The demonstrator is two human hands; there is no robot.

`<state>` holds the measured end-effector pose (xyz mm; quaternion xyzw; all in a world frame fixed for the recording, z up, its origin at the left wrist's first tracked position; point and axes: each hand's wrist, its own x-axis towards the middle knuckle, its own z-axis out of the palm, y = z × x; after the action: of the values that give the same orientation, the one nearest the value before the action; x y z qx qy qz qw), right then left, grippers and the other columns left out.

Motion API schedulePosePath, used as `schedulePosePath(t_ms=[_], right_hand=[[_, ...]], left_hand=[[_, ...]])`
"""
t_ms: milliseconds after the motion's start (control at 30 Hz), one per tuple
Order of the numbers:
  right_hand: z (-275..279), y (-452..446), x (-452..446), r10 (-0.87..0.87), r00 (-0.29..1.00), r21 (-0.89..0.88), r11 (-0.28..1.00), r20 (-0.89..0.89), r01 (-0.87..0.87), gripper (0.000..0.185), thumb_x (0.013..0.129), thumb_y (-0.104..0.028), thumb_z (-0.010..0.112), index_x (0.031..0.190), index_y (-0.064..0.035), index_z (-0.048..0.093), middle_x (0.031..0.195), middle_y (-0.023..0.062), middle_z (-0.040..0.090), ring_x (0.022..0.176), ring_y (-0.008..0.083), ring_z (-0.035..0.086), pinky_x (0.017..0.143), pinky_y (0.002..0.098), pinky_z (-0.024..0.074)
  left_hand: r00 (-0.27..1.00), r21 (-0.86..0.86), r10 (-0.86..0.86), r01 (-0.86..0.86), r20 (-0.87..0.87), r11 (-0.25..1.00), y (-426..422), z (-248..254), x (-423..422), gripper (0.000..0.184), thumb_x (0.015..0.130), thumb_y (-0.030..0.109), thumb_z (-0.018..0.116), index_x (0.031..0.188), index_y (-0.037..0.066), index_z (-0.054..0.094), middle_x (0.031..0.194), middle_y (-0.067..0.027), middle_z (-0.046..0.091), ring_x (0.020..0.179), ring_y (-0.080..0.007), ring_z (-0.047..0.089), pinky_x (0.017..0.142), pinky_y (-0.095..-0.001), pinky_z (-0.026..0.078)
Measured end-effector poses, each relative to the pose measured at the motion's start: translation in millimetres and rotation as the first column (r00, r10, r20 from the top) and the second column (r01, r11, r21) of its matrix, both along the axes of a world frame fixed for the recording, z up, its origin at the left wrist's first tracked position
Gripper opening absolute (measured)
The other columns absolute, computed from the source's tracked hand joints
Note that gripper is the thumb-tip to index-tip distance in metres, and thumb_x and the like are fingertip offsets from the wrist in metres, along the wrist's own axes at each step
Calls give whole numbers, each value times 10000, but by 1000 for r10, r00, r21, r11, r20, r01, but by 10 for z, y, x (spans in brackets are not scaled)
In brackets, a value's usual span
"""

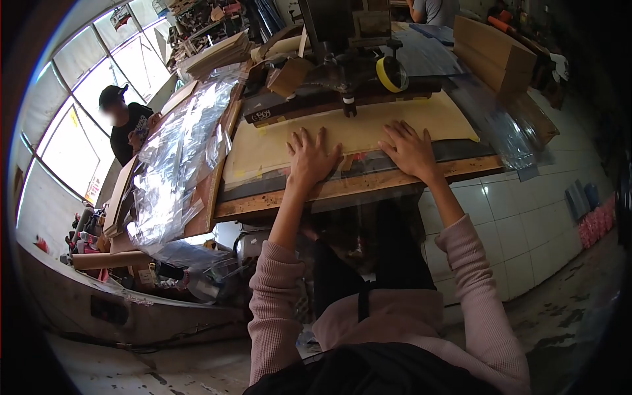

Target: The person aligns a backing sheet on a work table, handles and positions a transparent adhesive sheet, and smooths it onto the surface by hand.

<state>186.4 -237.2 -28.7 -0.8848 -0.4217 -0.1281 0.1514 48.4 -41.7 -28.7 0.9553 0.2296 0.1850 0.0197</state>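
A wide yellowish sheet (368, 135) lies across the wooden-edged table (263, 208), over a dark grey mat (461, 150). On the left part of the sheet, my left hand (311, 155) rests flat with its fingers spread. My right hand (407, 150) lies palm down further right, fingers apart, near the sheet's front edge. Neither hand holds anything. Just beyond both hands stands a dark machine bar (263, 113) with a vertical post at its middle. A roll of yellow tape (391, 74) hangs on the machine's right side.
Clear plastic sheets (172, 161) cover the left side table. A person in a black cap (125, 125) is beyond it. A cardboard box (492, 58) stands at the back right, with more plastic (510, 131) below it. Another person in grey is at the far back.
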Motion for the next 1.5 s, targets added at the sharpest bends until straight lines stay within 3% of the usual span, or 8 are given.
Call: schedulePosePath(t_ms=[300, 400, 1500], right_hand=[[48, -13, -2, -7, 999, -35, 999, -33, 6, 546, 914, -514, 402, 1343, -177, 419, 1420, 54, 383, 1330, 212, 328, 1057, 609, 213], [16, -5, 14, -7, 1000, -20, 1000, -21, 7, 548, 911, -519, 405, 1342, -181, 420, 1415, 56, 388, 1332, 211, 323, 1057, 609, 214], [1, -14, 14, 0, 1000, 10, 1000, 1, 0, 536, 906, -506, 428, 1326, -174, 444, 1402, 56, 408, 1322, 214, 340, 1051, 609, 222]], left_hand=[[999, -39, -6, 8, 50, 999, -34, -3, -5, 693, 862, 553, 423, 1364, 77, 395, 1364, -373, 280, 1288, -546, 221, 1028, -640, 184], [999, -31, 18, -19, -26, 999, -41, 35, -11, 717, 858, 566, 433, 1389, 92, 346, 1392, -361, 242, 1298, -544, 203, 1049, -617, 185], [999, -26, 35, -35, 5, 999, -56, 29, 1, 687, 865, 551, 424, 1373, 91, 375, 1385, -349, 269, 1290, -536, 231, 1035, -623, 207]])
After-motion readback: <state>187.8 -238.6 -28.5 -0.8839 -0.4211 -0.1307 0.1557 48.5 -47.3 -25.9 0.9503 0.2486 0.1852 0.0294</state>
